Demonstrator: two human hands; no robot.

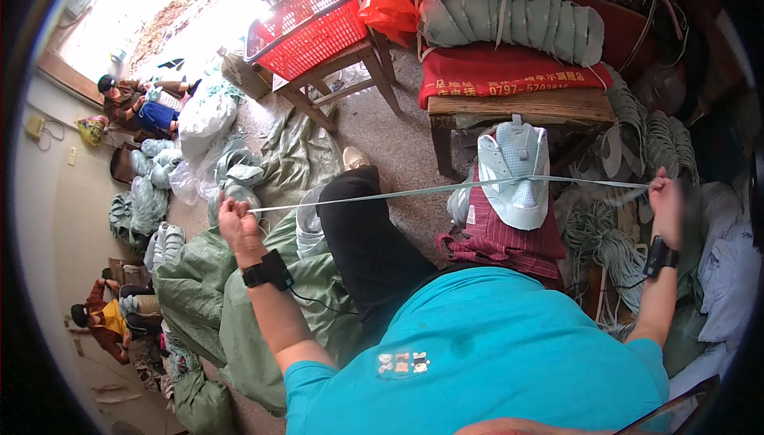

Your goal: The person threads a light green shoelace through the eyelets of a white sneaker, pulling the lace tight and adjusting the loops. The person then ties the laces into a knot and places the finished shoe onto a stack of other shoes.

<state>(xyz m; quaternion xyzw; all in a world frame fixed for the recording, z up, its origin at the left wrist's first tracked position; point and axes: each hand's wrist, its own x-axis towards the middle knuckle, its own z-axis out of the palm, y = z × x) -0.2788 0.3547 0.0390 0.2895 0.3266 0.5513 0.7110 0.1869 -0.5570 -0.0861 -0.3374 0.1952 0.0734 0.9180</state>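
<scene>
A pale green shoelace (382,194) is stretched nearly straight across in front of me. My left hand (239,226) pinches one end, out to the left, with the fingers closed. Far to the right, my right hand (667,208) is closed on the other end; part of it is blurred. Between them the lace crosses a white and pale green shoe upper (516,196), toe toward me, passing at its lowest eyelets. The upper rests on a dark red striped cloth (509,240) over my lap. Neither hand touches the upper.
Stacked shoe uppers (509,27) lie on a red cloth over a wooden bench (521,109). A red plastic basket (306,33) sits on a stool. Bundled laces (605,248) hang at my right; green sacks (191,292) lie left. Two people (147,105) (107,319) sit farther left.
</scene>
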